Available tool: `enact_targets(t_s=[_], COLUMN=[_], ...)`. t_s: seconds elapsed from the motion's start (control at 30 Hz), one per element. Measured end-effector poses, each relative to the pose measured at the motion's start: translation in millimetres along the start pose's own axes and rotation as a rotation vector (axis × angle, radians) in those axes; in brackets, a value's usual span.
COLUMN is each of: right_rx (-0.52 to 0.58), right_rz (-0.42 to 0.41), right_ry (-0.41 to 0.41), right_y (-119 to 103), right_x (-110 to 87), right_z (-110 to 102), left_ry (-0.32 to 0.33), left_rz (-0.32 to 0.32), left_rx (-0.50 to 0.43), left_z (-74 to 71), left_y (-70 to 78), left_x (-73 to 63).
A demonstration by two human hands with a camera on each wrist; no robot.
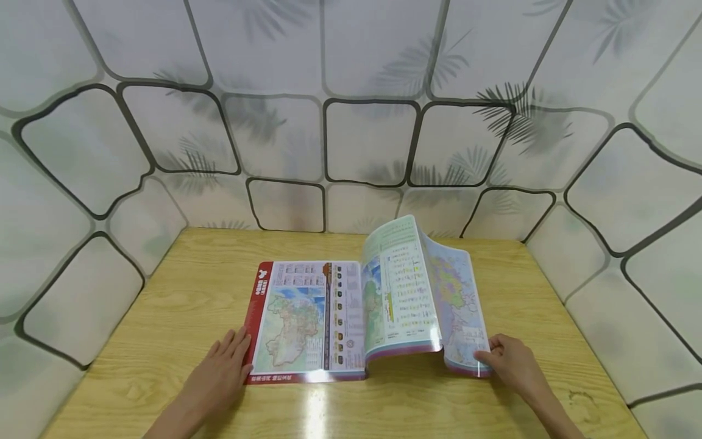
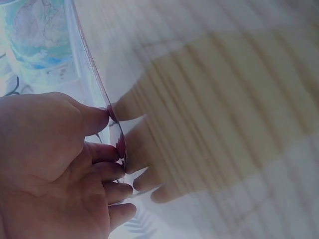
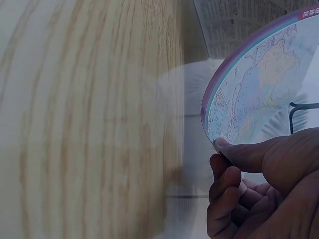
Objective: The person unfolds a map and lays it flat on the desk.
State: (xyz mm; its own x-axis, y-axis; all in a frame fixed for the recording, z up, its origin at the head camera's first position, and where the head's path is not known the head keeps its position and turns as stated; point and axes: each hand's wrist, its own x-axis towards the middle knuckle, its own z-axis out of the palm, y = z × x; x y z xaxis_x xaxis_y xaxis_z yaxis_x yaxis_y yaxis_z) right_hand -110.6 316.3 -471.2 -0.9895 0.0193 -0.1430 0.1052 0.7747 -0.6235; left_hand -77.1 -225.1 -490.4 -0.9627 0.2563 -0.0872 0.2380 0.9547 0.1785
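A glossy fold-out map point(image 1: 296, 323) with a red left border lies on the wooden table in the head view. Its left panel is flat; a middle panel point(image 1: 408, 292) bulges upward, and the right panel point(image 1: 457, 305) slopes away behind it. My left hand point(image 1: 214, 372) rests at the left edge, thumb and fingertips touching that edge in the left wrist view. With thumb on top and fingers curled beneath, my right hand point(image 1: 515, 363) pinches the near right corner of the right panel. In the right wrist view, that panel point(image 3: 264, 79) bends in a curve above the pinch.
The light wooden table point(image 1: 181, 292) reaches back to a wall point(image 1: 362, 140) with a stone-outline and leaf pattern, and similar panels stand at both sides. A dark mark point(image 1: 581, 396) shows on the table at the near right.
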Motion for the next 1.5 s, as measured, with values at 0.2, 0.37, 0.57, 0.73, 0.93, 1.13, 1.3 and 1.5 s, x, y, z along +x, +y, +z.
enact_targets(t_s=[0.2,0.37,0.57,0.73,0.93,1.13,1.3,1.5], right_rx=[-0.024,-0.023,-0.032,-0.043,-0.048,-0.065,-0.067,-0.081], right_rz=[-0.004,0.001,0.006,0.019,0.023,0.034,0.041,0.055], right_ry=[0.011,-0.004,-0.006,0.004,0.013,0.02,0.016,0.025], right_y=[3.4,6.2,10.1,12.9,17.7,19.6,21.2,24.2], right_x=[-0.1,0.5,0.4,0.3,0.8,-0.1,0.5,3.5], right_z=[-3.8,-6.7,-8.8,-11.2,-12.7,-15.3,-16.9,-18.8], left_ry=[-0.011,0.017,-0.023,-0.036,-0.013,-0.007,-0.007,-0.018], left_rz=[-0.015,-0.001,-0.018,-0.025,-0.052,-0.055,-0.046,-0.068], left_rx=[0.024,0.029,0.047,0.051,0.044,0.017,0.013,0.013], left_z=[-0.5,-1.8,-4.3,-6.2,-4.7,-5.6,-7.1,-9.1], left_y=[-8.6,-15.1,-23.5,-31.5,-41.5,-48.8,-54.4,-61.0], left_x=[-2.2,-5.0,-5.8,-6.2,-7.2,-9.1,-9.3,-8.3])
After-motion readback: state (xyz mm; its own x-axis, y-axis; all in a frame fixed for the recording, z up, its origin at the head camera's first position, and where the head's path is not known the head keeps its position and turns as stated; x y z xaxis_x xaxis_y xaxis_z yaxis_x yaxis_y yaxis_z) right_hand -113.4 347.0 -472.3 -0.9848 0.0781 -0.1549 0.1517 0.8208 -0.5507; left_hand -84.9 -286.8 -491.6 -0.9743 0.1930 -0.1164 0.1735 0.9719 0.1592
